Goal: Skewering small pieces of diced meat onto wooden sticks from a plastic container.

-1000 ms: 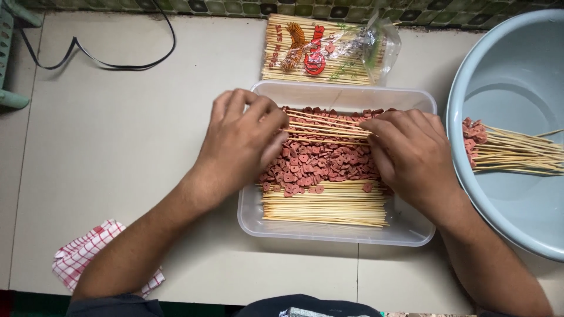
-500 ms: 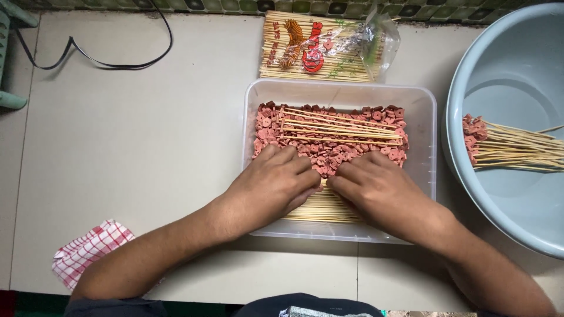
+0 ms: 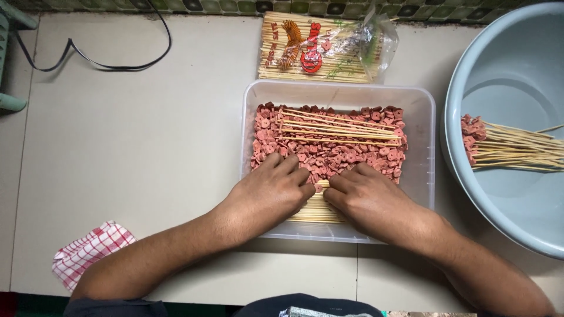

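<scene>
Both hands are laid flat, palms down, inside a clear plastic tub (image 3: 424,152) on the counter (image 3: 129,152). The left hand (image 3: 267,196) and the right hand (image 3: 370,202) are pressed side by side on the bare stick ends of the skewers (image 3: 338,138), fingers loosely curled over them; nothing is seen to be lifted. The tub is largely filled with skewers of pink sausage slices, so most of the packing appears done. A further bundle (image 3: 508,149) is left in the grey basin (image 3: 517,64) at the right. A packet of unused sticks (image 3: 320,50) lies beyond the tub, and a red checked cloth (image 3: 88,252) lies at the near left.
</scene>
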